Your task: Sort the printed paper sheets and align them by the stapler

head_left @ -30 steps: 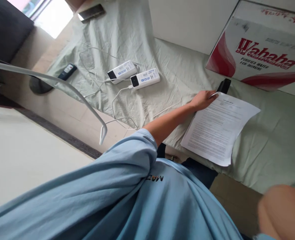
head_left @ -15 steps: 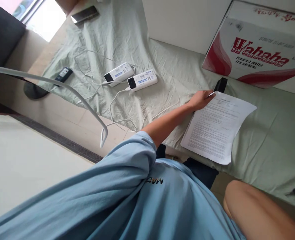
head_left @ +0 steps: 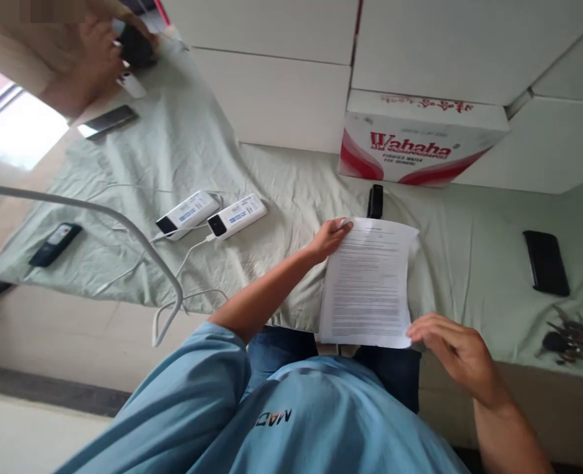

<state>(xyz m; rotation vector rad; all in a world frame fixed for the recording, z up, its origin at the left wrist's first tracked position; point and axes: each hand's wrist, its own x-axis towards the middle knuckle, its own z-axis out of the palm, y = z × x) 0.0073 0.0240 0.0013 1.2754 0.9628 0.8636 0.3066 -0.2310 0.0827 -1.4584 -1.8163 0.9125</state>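
While the printed sheets [head_left: 367, 283] lie flat on the pale green cloth [head_left: 291, 191], just in front of the black stapler [head_left: 375, 201], the left hand [head_left: 331, 237] pinches their far left corner and the right hand [head_left: 452, 345], fingers loosely spread, touches the near right corner. Paper of this kind is probably light, limp and easily creased; opposite corners or edges likely offer the safest hold.
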